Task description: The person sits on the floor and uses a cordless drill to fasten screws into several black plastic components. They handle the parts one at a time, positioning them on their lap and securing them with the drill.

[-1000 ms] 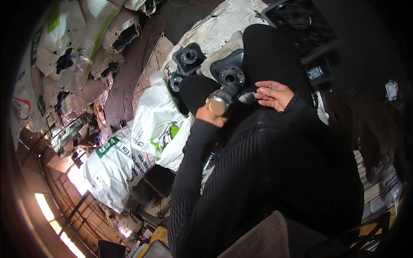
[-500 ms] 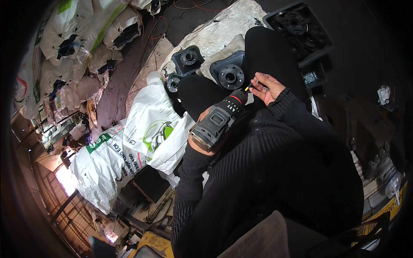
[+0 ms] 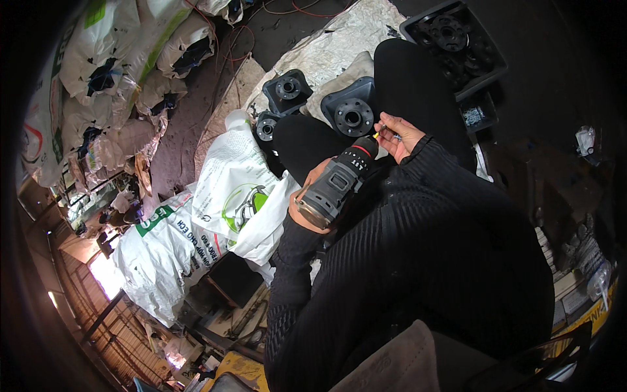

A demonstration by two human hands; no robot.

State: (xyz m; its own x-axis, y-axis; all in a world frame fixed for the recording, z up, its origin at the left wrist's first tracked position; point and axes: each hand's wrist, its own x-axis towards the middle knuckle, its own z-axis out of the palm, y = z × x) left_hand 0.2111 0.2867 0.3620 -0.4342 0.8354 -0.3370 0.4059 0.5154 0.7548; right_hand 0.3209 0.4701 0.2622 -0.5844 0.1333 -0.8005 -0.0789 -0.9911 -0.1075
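A grey and black cordless drill (image 3: 336,186) with a red ring is gripped in my left hand (image 3: 307,202), its chuck pointing up and to the right. A short bit with a yellow band (image 3: 377,135) sticks out of the chuck. My right hand (image 3: 401,138) is closed at the bit's tip, thumb and fingers pinching; a small shiny screw-like metal piece shows among the fingers. Just beyond lies a dark square-based part with a round flange (image 3: 353,117) with holes around a central bore. Two similar flanged parts (image 3: 288,89) (image 3: 266,128) lie farther left, beside my knee.
A black crate (image 3: 499,68) at the far right holds several dark round flanges. Beside it, a small tray (image 3: 488,124) contains small shiny pieces. White printed sacks (image 3: 215,189) lie to my left; stuffed sacks (image 3: 104,59) are piled at far left. A pale sheet (image 3: 313,49) covers the floor ahead.
The drill and my left hand have shifted slightly right and tilted more upright. My right hand has drawn slightly left and down, its fingers closer around the bit's tip.
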